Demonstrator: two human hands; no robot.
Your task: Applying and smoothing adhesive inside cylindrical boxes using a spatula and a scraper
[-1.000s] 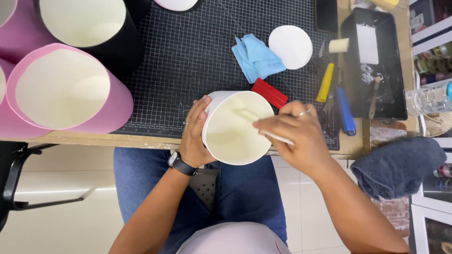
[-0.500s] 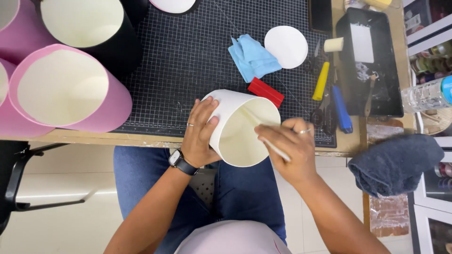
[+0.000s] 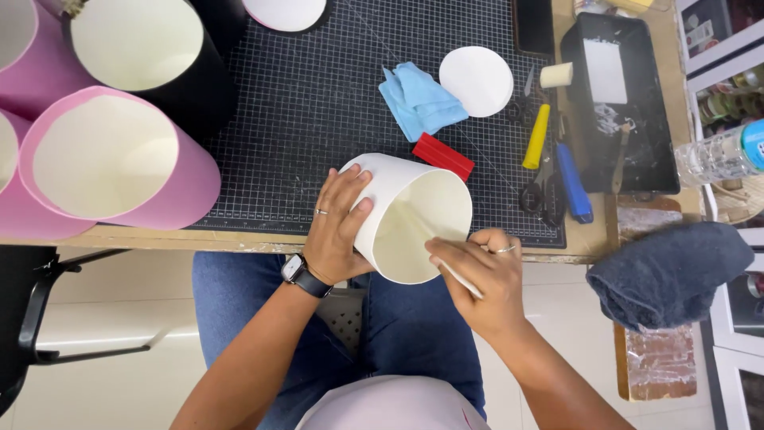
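A white paper cylinder [image 3: 414, 215] lies tilted at the near edge of the black cutting mat [image 3: 318, 103], its open end facing me. My left hand [image 3: 338, 227], with a ring and a wristwatch, grips the cylinder's outer wall on the left side. My right hand [image 3: 477, 283] is at the lower right rim, fingers closed around a thin white tool [image 3: 460, 279] whose tip presses against the rim. A red scraper [image 3: 442, 156] lies just behind the cylinder.
Large pink cylinders [image 3: 119, 163] and a black one [image 3: 151, 56] stand at left. A blue cloth [image 3: 420, 97], white paper disc [image 3: 476, 80], yellow and blue tools [image 3: 536, 137], scissors [image 3: 535, 191], black tray [image 3: 617, 103], plastic bottle [image 3: 720, 155] and grey towel [image 3: 668, 275] are at right.
The cylinder has turned so its opening faces more toward me. My right hand has slid from the rim's top right down to its lower right edge with the thin tool.
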